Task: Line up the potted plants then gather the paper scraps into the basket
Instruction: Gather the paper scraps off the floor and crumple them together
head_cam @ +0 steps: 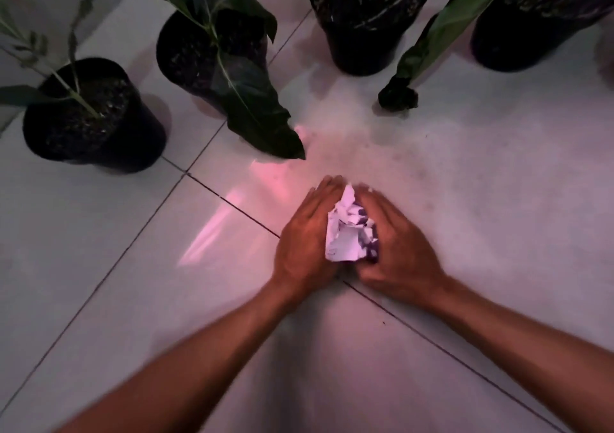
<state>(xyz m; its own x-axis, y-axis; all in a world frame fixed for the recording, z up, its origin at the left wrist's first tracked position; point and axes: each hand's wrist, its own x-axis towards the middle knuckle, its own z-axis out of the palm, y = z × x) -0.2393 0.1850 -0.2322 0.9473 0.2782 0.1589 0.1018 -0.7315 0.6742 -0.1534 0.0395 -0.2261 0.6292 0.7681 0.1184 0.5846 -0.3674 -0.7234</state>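
Two bare hands are down on the shiny white tile floor [465, 173], close together, with a bunch of crumpled paper scraps [349, 230] pressed between them. The left hand [307, 236] cups one side of the paper with its fingers flat and close together, and the right hand [397, 240] cups the other side the same way. So both hands are holding the paper, squeezing it from the two sides. The paper is white with some dark purple bits, and it sits just above a dark line where the tiles meet. Farther from the person stand four black pots with soil in a rough row. The far left pot [93, 114] has a thin plant with small leaves. The next pot [199, 54] has a plant with big dark leaves that droop down to the floor. The third pot [368, 17] shows mostly soil. The fourth pot [538, 24] has a long green leaf [442, 30] hanging down with a curled dark tip.
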